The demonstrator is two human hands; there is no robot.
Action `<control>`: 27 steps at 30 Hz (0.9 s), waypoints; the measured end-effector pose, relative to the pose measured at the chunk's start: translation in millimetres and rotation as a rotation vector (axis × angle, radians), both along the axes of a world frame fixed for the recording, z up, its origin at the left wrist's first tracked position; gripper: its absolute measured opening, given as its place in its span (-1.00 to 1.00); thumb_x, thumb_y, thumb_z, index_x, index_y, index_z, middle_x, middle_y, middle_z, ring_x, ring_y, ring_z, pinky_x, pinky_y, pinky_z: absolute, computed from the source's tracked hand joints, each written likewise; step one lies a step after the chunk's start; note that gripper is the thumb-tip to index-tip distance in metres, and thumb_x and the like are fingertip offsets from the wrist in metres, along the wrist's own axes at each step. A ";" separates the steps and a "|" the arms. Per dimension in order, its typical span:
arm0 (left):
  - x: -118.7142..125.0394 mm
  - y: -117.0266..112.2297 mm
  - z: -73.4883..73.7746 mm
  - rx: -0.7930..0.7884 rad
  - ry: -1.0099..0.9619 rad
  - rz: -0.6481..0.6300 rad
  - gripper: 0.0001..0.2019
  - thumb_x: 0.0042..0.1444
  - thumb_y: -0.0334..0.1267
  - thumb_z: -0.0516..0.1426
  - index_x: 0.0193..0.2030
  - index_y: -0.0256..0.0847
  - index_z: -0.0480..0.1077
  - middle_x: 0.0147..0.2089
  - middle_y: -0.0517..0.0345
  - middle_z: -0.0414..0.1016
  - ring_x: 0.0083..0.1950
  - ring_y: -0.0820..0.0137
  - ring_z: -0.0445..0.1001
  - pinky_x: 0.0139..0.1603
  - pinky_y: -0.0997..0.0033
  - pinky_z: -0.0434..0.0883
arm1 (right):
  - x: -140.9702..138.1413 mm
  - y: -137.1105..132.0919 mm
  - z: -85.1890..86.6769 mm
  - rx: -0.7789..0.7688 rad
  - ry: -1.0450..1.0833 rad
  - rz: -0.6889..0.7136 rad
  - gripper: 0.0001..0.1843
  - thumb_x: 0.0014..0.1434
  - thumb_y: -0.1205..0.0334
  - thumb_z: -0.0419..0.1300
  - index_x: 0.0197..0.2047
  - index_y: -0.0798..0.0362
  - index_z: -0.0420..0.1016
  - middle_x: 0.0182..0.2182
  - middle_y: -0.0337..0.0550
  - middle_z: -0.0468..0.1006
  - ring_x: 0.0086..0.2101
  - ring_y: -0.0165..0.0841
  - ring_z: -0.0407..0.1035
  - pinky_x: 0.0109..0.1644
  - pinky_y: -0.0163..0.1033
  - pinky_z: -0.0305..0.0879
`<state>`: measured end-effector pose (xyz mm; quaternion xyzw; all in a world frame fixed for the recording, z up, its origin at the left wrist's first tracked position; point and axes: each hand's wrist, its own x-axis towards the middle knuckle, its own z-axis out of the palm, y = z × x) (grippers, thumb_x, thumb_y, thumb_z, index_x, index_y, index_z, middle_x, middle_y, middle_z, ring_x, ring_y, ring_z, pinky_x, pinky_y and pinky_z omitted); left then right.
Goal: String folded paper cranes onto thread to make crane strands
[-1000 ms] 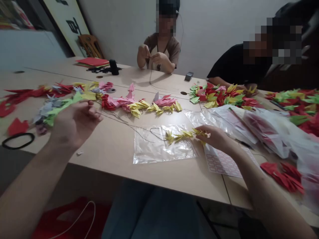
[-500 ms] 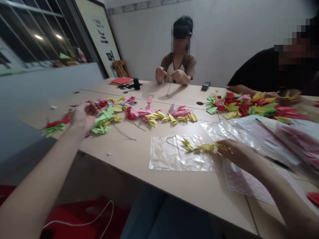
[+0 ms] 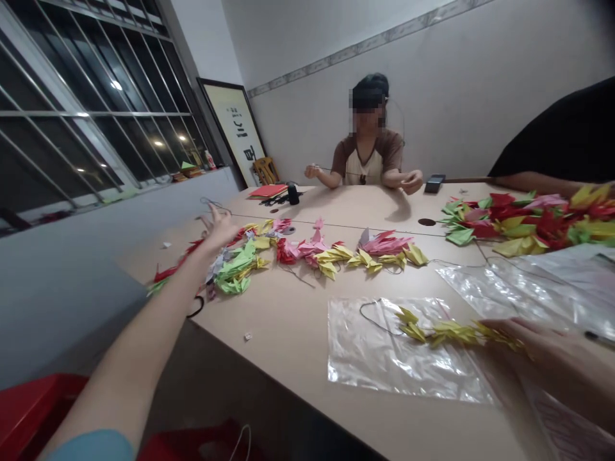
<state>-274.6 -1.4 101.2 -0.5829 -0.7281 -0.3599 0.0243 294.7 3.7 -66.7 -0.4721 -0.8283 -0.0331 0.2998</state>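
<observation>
Spreading wide above the table, the left hand (image 3: 218, 230) has lifted away, while the right hand (image 3: 541, 346) (grip unclear) stays at the end of the yellow cranes (image 3: 446, 333) on the plastic bag (image 3: 384, 371).

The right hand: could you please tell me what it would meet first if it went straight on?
The right hand would probably meet the yellow paper crane strand first, though depth is unclear.

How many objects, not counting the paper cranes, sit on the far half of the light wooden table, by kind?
Stack of red paper: 1
Black cylindrical spool: 1
Tangle of black cord: 1
Dark flat rectangular device: 1
Total: 4
</observation>
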 end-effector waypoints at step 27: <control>273.7 -7.9 -138.9 -0.285 0.343 -0.996 -0.94 0.21 -0.33 0.09 -0.29 -0.24 0.36 -0.18 0.10 0.44 -0.08 0.31 0.36 -0.02 0.26 0.21 | -4.5 -18.9 45.8 -0.024 -0.144 0.119 -0.60 0.17 0.05 0.18 -0.01 0.13 0.41 -0.08 0.15 0.47 -0.07 -0.13 0.39 -0.03 -0.02 0.35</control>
